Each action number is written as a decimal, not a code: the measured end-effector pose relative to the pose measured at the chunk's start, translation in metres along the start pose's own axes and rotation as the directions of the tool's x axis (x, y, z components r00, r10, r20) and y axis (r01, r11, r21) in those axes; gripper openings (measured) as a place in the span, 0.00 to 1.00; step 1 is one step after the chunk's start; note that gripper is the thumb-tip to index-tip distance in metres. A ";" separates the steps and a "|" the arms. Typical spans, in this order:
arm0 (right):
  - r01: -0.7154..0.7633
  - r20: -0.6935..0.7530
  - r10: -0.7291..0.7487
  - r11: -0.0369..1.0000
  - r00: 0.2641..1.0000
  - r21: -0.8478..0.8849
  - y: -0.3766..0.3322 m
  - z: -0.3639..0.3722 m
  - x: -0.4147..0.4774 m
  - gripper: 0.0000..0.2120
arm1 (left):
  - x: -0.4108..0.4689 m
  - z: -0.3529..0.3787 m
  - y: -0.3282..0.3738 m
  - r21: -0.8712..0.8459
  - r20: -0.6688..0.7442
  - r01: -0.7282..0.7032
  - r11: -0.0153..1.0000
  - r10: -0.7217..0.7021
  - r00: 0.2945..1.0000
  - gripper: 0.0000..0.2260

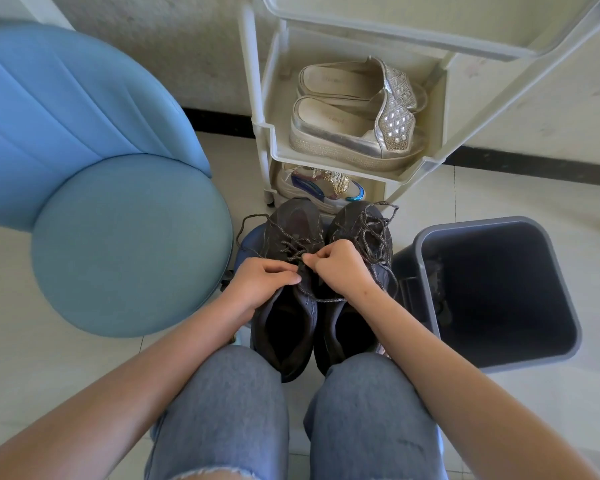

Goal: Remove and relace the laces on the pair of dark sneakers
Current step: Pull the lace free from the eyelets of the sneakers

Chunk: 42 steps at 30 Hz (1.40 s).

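We've got the pair parked just beside the bin, off its left wall. The right sneaker sits close against that wall and the left sneaker is one place further from the bin, touching its mate. Both run lengthwise straight away from us, heels by our knees, toes fwd, approx level w/ the bin's far rim. The right hand is closed in a pinch on the lace of the left sneaker, thumb & forefinger meeting over the middle rows. The left hand has its fingers curled over the top of that shoe's tongue, prob bracing it; whether it also nips a strand we can't tell. Key relation: the laced rows lie ahead of the pinch, toward the toe, along the shoe's long axis, w/ loose ends looped off the side away from the bin. So we'd judge the pull should come back toward us & up. The second lace, on the bin-side shoe, looks slack but threaded, so we're prob early in the removal.
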State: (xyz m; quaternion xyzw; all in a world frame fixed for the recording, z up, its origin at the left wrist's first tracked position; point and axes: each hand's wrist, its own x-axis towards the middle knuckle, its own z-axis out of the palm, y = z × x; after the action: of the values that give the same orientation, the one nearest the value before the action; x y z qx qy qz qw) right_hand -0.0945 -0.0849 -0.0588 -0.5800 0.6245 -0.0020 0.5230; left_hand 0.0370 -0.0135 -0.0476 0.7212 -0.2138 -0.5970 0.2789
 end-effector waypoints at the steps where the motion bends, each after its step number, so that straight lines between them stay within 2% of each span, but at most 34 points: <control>1: 0.014 0.005 -0.014 1.000 1.000 -0.008 0.000 0.000 -0.001 0.17 | 0.000 0.000 0.000 -0.002 0.003 0.001 1.000 -0.001 1.000 0.07; 6: 0.141 0.009 -0.141 0.990 0.990 0.022 0.001 -0.004 -0.007 0.10 | 0.000 0.000 0.001 0.008 0.022 0.005 1.000 -0.005 1.000 0.07; 10: 0.274 -0.027 -0.288 0.934 0.957 -0.229 0.000 -0.007 -0.010 0.04 | 0.000 -0.002 0.002 0.058 0.065 -0.020 0.998 0.017 0.998 0.08; 11: 0.333 -0.039 -0.353 0.910 0.935 -0.249 0.000 -0.010 -0.009 0.01 | 0.000 -0.002 0.002 0.079 0.077 -0.035 0.996 0.029 0.997 0.09; 13: 0.516 -0.008 -0.527 0.834 0.850 -0.197 0.003 -0.018 -0.009 0.06 | 0.001 -0.003 0.001 0.109 0.087 -0.057 0.992 0.047 0.995 0.09; 15: 0.652 0.129 -0.640 0.728 0.757 -0.211 0.009 -0.021 -0.008 0.09 | 0.002 -0.004 0.000 0.114 0.088 -0.056 0.992 0.046 0.995 0.10; 17: 0.720 0.248 -0.678 0.627 0.692 -0.298 0.015 -0.020 -0.003 0.09 | 0.003 -0.004 0.001 0.123 0.105 -0.044 0.992 0.031 0.994 0.11; 23: 0.848 0.342 -0.790 0.396 0.510 -0.351 0.009 -0.021 0.011 0.03 | 0.001 -0.006 0.003 0.115 0.145 -0.005 0.993 -0.012 0.989 0.12; 24: 0.853 0.339 -0.799 0.377 0.497 -0.362 0.008 -0.020 0.012 0.03 | 0.001 -0.006 0.004 0.118 0.149 -0.003 0.993 -0.015 0.989 0.12; 26: 0.834 0.284 -0.798 0.435 0.532 -0.340 0.010 -0.019 0.012 0.04 | 0.001 -0.006 0.003 0.117 0.152 -0.008 0.993 -0.010 0.988 0.12; 29: 0.739 0.186 -0.716 0.644 0.673 -0.197 0.011 -0.017 -0.005 0.04 | 0.002 -0.005 0.000 0.175 0.144 -0.062 0.983 0.037 0.989 0.11; 32: 0.609 0.183 -0.621 0.783 0.762 0.122 -0.006 -0.022 -0.038 0.05 | 0.004 -0.002 0.000 0.292 0.123 -0.139 0.946 0.107 0.987 0.06; 34: 0.547 0.111 -0.607 0.770 0.787 0.328 -0.021 -0.033 -0.052 0.07 | 0.001 -0.004 0.001 0.356 0.051 -0.181 0.917 0.175 0.983 0.08; 37: 0.470 0.000 -0.525 0.760 0.851 0.449 -0.024 -0.052 -0.043 0.06 | -0.004 -0.010 0.001 0.378 -0.059 -0.166 0.911 0.203 0.977 0.19; 39: 0.386 0.022 -0.411 0.872 0.911 0.302 -0.014 -0.051 -0.031 0.05 | -0.007 -0.013 0.000 0.390 -0.054 -0.060 0.919 0.088 0.995 0.24; 41: 0.270 0.058 -0.267 0.961 0.962 -0.054 -0.006 -0.042 -0.023 0.05 | -0.007 -0.013 -0.001 0.397 -0.035 0.014 0.918 0.000 0.999 0.26; 42: 0.231 0.081 -0.218 0.942 0.973 -0.245 -0.004 -0.036 -0.023 0.09 | -0.006 -0.013 -0.001 0.404 -0.033 0.023 0.914 -0.011 0.999 0.26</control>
State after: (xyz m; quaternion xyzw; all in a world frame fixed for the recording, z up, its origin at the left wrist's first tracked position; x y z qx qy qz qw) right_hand -0.1198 -0.0913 -0.0254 -0.7092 0.5355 0.0332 0.4574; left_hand 0.0485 -0.0069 -0.0418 0.7740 -0.3221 -0.5314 0.1219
